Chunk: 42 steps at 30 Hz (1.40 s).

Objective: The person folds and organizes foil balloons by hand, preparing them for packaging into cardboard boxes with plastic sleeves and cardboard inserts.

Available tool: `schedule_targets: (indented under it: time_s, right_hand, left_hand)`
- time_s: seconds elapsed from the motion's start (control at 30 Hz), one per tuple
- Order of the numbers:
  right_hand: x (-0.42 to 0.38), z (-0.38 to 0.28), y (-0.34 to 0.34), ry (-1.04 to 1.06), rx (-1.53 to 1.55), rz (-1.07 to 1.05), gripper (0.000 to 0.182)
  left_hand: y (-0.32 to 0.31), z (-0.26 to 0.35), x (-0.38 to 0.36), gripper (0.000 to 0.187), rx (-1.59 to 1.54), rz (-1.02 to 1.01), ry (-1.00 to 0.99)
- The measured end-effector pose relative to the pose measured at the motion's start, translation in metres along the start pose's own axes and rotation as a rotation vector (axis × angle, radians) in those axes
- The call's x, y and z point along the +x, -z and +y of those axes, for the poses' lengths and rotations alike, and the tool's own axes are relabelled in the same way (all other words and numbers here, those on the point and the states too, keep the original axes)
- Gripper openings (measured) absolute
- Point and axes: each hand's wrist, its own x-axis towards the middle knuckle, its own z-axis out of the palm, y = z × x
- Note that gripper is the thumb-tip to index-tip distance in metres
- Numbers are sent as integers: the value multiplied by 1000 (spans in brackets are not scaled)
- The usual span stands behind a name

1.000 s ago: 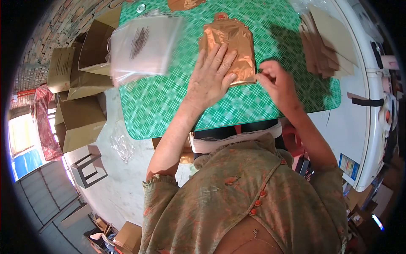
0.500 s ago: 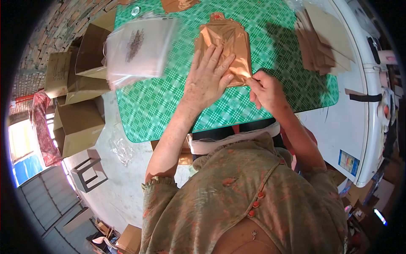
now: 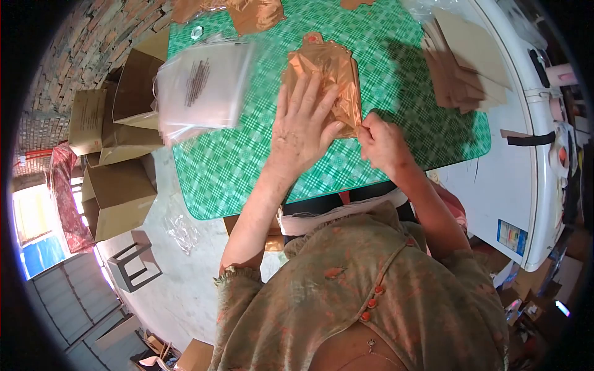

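Observation:
A shiny copper-coloured foil piece [image 3: 337,71], folded flat with a scalloped top and a small red mark, lies on the green checked tablecloth [image 3: 235,167]. My left hand [image 3: 300,127] rests flat on its lower left part, fingers spread. At the foil's lower right corner, my right hand [image 3: 383,142] pinches the edge between thumb and curled fingers. To the left of my hands is a stack of clear plastic bags [image 3: 207,86] with dark print.
Brown card sheets [image 3: 470,62] are stacked at the table's right. More copper foil [image 3: 257,13] lies at the far edge, near a small clear roll [image 3: 197,32]. Open cardboard boxes [image 3: 120,191] stand left of the table, and a white appliance [image 3: 507,167] stands right.
The view has shifted slightly, so more foil shows at the table's far edge. Both hands keep their places on the foil, the right still pinching its corner.

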Motion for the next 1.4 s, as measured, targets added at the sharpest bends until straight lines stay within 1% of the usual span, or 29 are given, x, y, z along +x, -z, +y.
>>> schedule_targets:
  time_s: [0.07,0.17,0.23,0.3,0.33,0.37,0.43,0.47,0.53,0.63,0.77,0.83,0.87,0.97,1.07,1.17,1.2,1.3,1.4]
  right_hand:
    - [1,3,-2,19,4,7,16]
    - [3,16,-3,114,-44,-15,14]
    - [4,12,2,59,19,-59,16]
    - [10,8,6,92,-5,-30,18]
    - [15,7,9,149,-61,24,21]
    - [21,6,11,205,-117,80,23]
    - [36,2,16,235,-101,141,26]
    - [44,0,19,250,-95,171,28]
    - [57,-6,23,225,-52,148,31]
    - [77,-18,27,202,-46,103,31]
    - [97,-19,30,218,-85,62,24]
    - [102,-16,31,238,3,56,22]
    - [103,-14,32,249,46,53,21]
    - [99,-8,36,408,33,26,25]
    - [83,-8,33,635,-420,170,36]
    - [81,12,20,767,-653,216,49]
    - [76,12,21,762,-726,190,50]
    - [73,15,21,747,-765,156,59]
    - [72,13,20,730,-756,56,69]
  left_hand:
    - [-3,4,3,65,-16,21,8]
    - [-16,4,3,65,-4,28,14]
    - [-20,4,1,65,16,-10,16]
    - [-20,3,1,66,43,-27,13]
    - [-20,3,1,66,57,-36,11]
    - [-20,3,2,67,51,-6,-2]
    - [-21,3,2,67,35,56,-30]
    - [-22,3,2,68,34,55,-28]
    - [-22,4,2,68,30,57,-24]
    - [-19,5,2,70,43,-22,9]
    - [-20,5,3,70,15,47,-18]
    - [-21,5,3,70,20,42,-19]
    - [-21,5,3,70,19,39,-21]
    - [-20,4,2,71,16,35,-18]
    - [-21,4,2,71,1,34,-11]
    - [-21,3,1,72,-12,18,-8]
    - [-19,4,2,73,-7,-2,-1]
    - [-19,4,2,73,8,-12,5]
    - [-19,5,1,72,10,-14,7]
